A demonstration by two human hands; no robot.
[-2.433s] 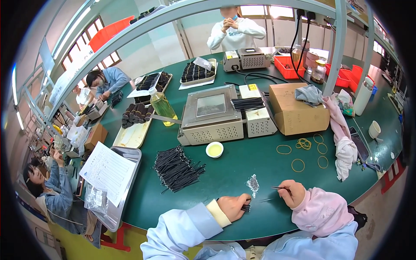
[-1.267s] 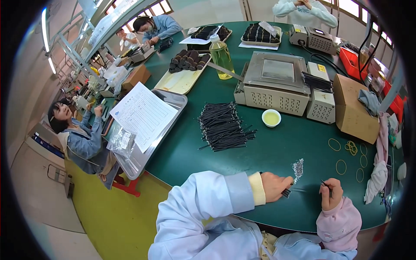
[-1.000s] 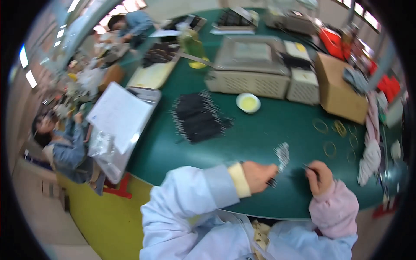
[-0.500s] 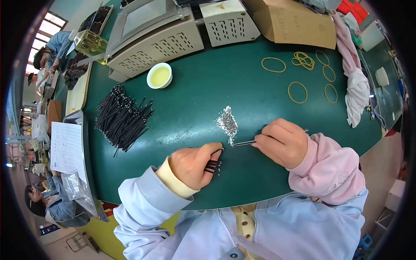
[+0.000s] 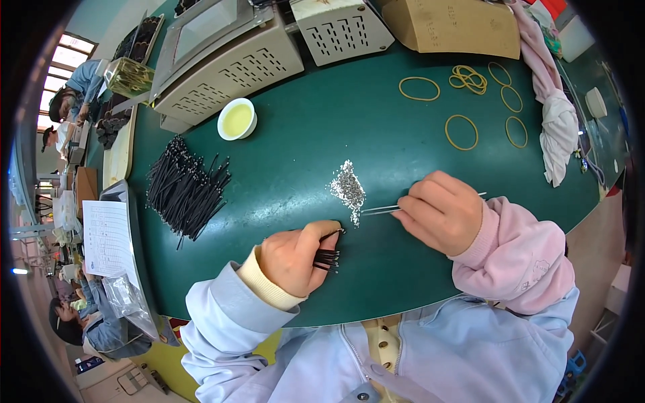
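My left hand (image 5: 287,260) is closed around several short black wires (image 5: 327,260), their tips poking out to the right. One wire is pinched apart from the others between thumb and forefinger, its end near the small parts. In my right hand (image 5: 440,213) is a pair of metal tweezers (image 5: 383,209), with slightly parted points directed left. Those points are beside a loose pile of tiny silvery parts (image 5: 348,188) on the green table (image 5: 282,174). Whether the tweezers hold a part is too small to tell. A large heap of black wires (image 5: 185,191) lies to the left.
A white cup of yellowish liquid (image 5: 237,119) stands before a beige vented machine (image 5: 232,70). Yellow rubber bands (image 5: 461,132) lie at the far right, near a cardboard box (image 5: 453,28). Left is a tray with a paper sheet (image 5: 107,235). Other people work beyond the left edge.
The tweezers' points have moved up and back from my left hand's wire tip and parted slightly. My left hand keeps its grip on the wires. The whole view has shifted a little.
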